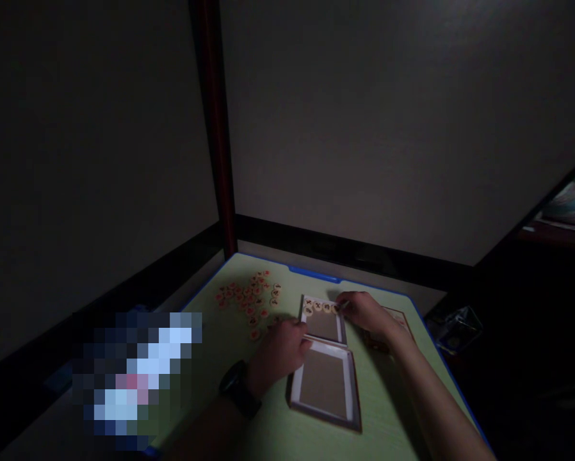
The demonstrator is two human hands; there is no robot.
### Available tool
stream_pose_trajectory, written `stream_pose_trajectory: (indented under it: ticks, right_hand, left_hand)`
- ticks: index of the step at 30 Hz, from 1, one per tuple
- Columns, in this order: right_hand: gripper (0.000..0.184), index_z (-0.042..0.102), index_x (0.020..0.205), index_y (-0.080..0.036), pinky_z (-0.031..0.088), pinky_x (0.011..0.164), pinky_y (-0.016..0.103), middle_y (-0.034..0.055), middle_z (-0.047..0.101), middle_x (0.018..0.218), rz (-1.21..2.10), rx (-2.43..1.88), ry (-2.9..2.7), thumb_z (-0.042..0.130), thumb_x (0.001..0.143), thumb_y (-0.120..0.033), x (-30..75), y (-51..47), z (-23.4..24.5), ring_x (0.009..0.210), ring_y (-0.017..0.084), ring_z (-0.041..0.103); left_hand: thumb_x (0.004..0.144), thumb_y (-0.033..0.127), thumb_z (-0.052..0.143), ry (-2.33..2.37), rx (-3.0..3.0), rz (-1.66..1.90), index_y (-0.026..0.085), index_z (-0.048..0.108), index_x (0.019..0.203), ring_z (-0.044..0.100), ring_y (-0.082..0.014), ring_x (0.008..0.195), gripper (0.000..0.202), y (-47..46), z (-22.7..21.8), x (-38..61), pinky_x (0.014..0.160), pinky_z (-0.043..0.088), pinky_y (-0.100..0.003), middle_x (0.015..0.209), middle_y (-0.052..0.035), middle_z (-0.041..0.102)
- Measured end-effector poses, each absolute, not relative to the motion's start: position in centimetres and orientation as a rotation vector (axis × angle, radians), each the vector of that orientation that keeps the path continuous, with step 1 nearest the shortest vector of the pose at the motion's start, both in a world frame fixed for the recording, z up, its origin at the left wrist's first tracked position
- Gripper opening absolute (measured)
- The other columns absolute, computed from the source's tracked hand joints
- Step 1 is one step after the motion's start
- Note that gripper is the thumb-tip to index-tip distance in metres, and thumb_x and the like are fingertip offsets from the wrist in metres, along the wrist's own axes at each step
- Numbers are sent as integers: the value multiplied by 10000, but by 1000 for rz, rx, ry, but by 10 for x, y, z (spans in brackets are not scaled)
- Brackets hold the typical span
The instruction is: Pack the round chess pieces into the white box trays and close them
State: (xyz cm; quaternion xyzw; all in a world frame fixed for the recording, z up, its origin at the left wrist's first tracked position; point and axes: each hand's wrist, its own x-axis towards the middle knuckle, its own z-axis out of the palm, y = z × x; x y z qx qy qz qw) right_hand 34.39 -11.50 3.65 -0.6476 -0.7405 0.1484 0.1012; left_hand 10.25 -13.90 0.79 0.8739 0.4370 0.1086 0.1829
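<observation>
An open hinged box (pixel 326 358) with two shallow trays lies on a green table (pixel 393 410). Several round wooden game pieces (pixel 320 308) stand in a row along the far tray's back edge. My right hand (pixel 364 314) rests at that tray's far right corner, fingers pinched on a piece at the end of the row. My left hand (pixel 280 352), with a dark watch on the wrist, lies curled beside the box's left edge, near the hinge. A heap of loose round pieces (pixel 249 296) is spread on the table to the left of the box.
The table has a blue rim (pixel 316 275) and stands in a dim corner against pale walls, with a dark red post (pixel 218 128) behind it. A flat patterned board (pixel 397 320) lies under my right wrist. A clear container (pixel 455 330) sits off the table's right side.
</observation>
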Motion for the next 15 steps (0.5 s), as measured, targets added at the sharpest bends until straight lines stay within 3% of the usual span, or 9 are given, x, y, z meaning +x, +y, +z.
stream_pose_trajectory:
  ticks: [2, 5, 7, 11, 15]
  right_hand:
    - [320, 774, 982, -131, 476, 754, 266, 118, 779, 965, 415, -1909, -2184, 552, 765, -52, 344, -116, 36, 856, 224, 709]
    - [267, 775, 965, -140, 471, 744, 271, 114, 779, 950, 373, -1894, -2174, 553, 817, -125, 345, -117, 37, 852, 230, 708]
    - [256, 776, 954, -150, 467, 737, 270, 112, 780, 940, 339, -1889, -2166, 546, 842, -166, 346, -116, 39, 838, 228, 705]
    - [284, 769, 940, -151, 459, 750, 269, 116, 775, 957, 252, -1860, -2152, 505, 837, -132, 346, -114, 41, 854, 229, 699]
    - [276, 761, 908, -163, 454, 764, 277, 106, 766, 926, 189, -1796, -2117, 487, 875, -172, 332, -115, 41, 850, 225, 687]
  left_hand:
    - [902, 321, 590, 1245, 2501, 309, 206, 708, 968, 683, -220, 932, 177, -140, 11, 101, 805, 497, -297, 1002, -84, 735]
    - [878, 532, 607, 1337, 2545, 388, 281, 653, 1215, 695, -247, 899, 423, -136, 21, 94, 780, 496, -321, 970, -67, 749]
    - [904, 565, 554, 1516, 2497, 472, 278, 604, 1296, 697, -239, 881, 488, -126, 32, 84, 761, 484, -311, 938, -68, 751]
    - [1009, 397, 387, 1968, 2207, 592, 221, 664, 1140, 688, -198, 849, 354, -107, 51, 56, 747, 454, -292, 913, -68, 745]
    - [988, 325, 418, 2019, 2187, 386, 189, 689, 986, 683, -226, 885, 303, -111, 51, 34, 733, 453, -310, 945, -97, 734]
